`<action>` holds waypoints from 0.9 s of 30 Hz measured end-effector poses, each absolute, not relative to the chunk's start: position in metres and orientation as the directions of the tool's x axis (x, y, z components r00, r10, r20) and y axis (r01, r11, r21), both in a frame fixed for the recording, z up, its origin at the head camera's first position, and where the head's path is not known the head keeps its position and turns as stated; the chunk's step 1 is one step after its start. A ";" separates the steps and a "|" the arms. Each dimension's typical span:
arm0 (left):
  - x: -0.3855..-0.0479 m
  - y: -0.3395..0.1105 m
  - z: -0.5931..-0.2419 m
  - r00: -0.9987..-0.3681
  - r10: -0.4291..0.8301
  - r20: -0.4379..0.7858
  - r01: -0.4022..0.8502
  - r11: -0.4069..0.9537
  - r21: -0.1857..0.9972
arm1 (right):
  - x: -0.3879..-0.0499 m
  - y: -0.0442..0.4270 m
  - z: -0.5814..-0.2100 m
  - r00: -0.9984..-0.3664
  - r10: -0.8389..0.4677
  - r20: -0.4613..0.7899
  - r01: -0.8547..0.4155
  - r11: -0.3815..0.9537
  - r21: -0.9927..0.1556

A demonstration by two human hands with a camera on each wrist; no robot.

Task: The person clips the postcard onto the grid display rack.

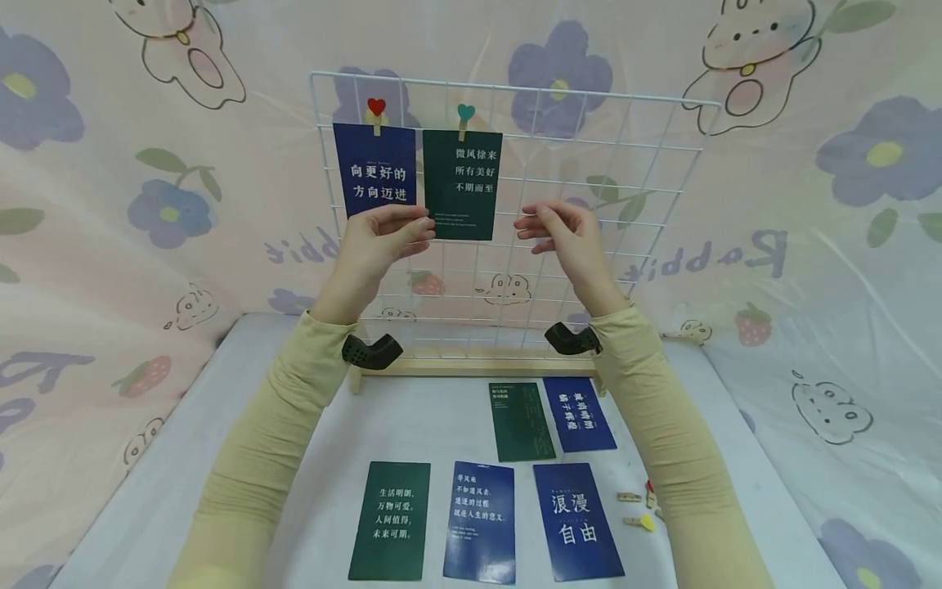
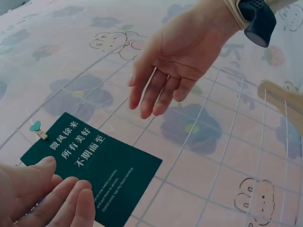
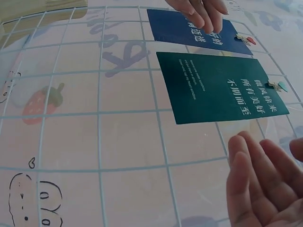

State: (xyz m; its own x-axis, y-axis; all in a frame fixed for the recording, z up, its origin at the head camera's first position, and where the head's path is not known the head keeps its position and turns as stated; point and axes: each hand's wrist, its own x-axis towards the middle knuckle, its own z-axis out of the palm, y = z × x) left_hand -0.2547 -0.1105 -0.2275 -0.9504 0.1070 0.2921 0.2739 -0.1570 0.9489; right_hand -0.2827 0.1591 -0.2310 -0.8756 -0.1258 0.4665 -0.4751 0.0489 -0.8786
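A green card [image 1: 462, 214] with white writing hangs on the white wire grid [image 1: 589, 143], held at its top by a clothespin with a teal heart [image 1: 466, 113]. Left of it hangs a blue card [image 1: 374, 149] under a red-heart clothespin [image 1: 377, 107]. My left hand [image 1: 390, 236] is in front of the two cards near their lower edges, fingers loosely bent, holding nothing I can see; contact with the green card is unclear. To the right of the green card, my right hand [image 1: 567, 233] is apart from it, with relaxed fingers and nothing in them [image 3: 265, 184].
The grid stands in a wooden base [image 1: 471, 367] on a white table. In front lie several cards, among them a green one [image 1: 388, 519] and a blue one [image 1: 577, 523]. Loose clothespins [image 1: 630, 496] lie beside my right sleeve. Patterned cloth [image 1: 780, 343] surrounds the table.
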 end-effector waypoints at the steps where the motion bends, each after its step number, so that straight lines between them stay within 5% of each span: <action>1: -0.253 -0.111 -0.229 -0.950 0.119 0.290 0.270 -0.158 0.950 | -0.280 0.161 -0.233 -0.878 -0.132 0.461 -0.471 0.056 -0.881; 27: -0.228 -0.091 -0.324 -0.945 0.326 0.015 -0.036 -0.151 0.988 | -0.225 0.213 -0.320 -0.922 -0.273 0.275 -0.330 0.184 -0.926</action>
State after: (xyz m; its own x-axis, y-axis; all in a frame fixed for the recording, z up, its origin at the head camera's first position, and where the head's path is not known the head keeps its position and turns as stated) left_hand -0.2277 -0.0913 -0.3236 -0.9452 0.3262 0.0150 -0.0364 -0.1509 0.9879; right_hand -0.2246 0.2133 -0.3200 -0.9220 -0.2728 0.2747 -0.3303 0.1840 -0.9258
